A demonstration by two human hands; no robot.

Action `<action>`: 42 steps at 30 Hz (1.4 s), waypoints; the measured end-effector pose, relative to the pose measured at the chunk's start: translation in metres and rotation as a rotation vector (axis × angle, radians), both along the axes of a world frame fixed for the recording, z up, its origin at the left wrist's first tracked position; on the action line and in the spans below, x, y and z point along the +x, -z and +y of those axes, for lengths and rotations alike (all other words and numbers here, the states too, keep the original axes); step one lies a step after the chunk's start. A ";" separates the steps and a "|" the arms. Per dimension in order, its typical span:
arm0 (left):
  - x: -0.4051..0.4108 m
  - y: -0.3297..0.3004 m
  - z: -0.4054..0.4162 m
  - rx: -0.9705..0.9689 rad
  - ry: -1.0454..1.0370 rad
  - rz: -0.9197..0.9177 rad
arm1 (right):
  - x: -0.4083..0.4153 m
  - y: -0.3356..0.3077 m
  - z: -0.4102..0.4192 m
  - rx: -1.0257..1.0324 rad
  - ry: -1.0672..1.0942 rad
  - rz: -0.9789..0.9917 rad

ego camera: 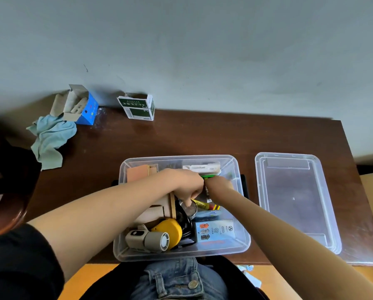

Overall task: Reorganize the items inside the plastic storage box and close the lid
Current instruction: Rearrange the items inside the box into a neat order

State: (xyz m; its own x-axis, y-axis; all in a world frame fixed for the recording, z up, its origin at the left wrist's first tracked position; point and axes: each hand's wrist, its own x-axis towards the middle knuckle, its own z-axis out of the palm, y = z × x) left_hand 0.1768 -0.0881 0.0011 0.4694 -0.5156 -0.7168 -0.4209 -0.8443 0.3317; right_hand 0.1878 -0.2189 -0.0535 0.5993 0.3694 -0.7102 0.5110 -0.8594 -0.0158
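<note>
The clear plastic storage box (244, 241) stands open at the table's near edge, full of items. Its clear lid (293, 200) lies flat on the table to the right. Both my hands are inside the box near its middle. My left hand (181, 184) is curled over a yellow tube (202, 205) and a dark round object. My right hand (219, 184) touches it and closes on a small packet beside a green item (209, 176). Near the front lie a beige handheld fan (147, 240), a yellow round object (169, 229) and a blue printed box (215, 231).
Wooden pieces (153, 211) fill the box's left side. At the back of the brown table (202, 135) stand an open blue carton (81, 107) and a green-and-white carton (137, 107). A light blue cloth (49, 139) lies at left. A wall rises behind.
</note>
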 end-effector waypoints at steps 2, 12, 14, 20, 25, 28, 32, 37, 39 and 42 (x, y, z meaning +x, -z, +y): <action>-0.004 -0.004 -0.003 0.005 0.038 0.007 | 0.000 -0.002 -0.001 -0.016 -0.033 0.035; -0.030 0.005 -0.024 0.240 0.192 0.020 | -0.022 0.000 -0.014 0.018 -0.023 0.181; -0.034 0.008 -0.026 0.207 0.090 0.041 | -0.024 -0.002 -0.014 0.023 0.010 0.208; -0.045 0.019 -0.034 -0.016 -0.288 0.169 | -0.027 -0.007 -0.017 0.187 0.242 0.273; -0.064 0.019 -0.038 0.023 -0.312 0.116 | -0.031 -0.010 -0.022 0.296 0.314 0.258; -0.073 0.014 -0.039 0.051 -0.257 0.026 | -0.027 -0.010 -0.015 0.302 0.311 0.156; -0.081 0.007 -0.038 0.040 -0.217 -0.103 | -0.015 -0.007 0.010 0.329 0.375 0.147; -0.084 0.005 -0.036 0.220 -0.127 -0.291 | -0.009 0.015 0.036 0.435 0.652 0.271; -0.085 0.005 -0.037 0.275 -0.064 -0.319 | -0.011 0.022 0.043 0.455 0.749 0.281; -0.083 0.006 -0.036 0.283 -0.060 -0.313 | -0.012 0.028 0.047 0.398 0.738 0.203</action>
State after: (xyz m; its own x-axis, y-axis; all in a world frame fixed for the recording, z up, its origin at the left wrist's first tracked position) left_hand 0.0941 -0.1243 -0.0049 0.7099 -0.2840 -0.6445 -0.4118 -0.9097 -0.0528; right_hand 0.1760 -0.1714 -0.0811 0.6597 0.1791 -0.7298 -0.2215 -0.8817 -0.4166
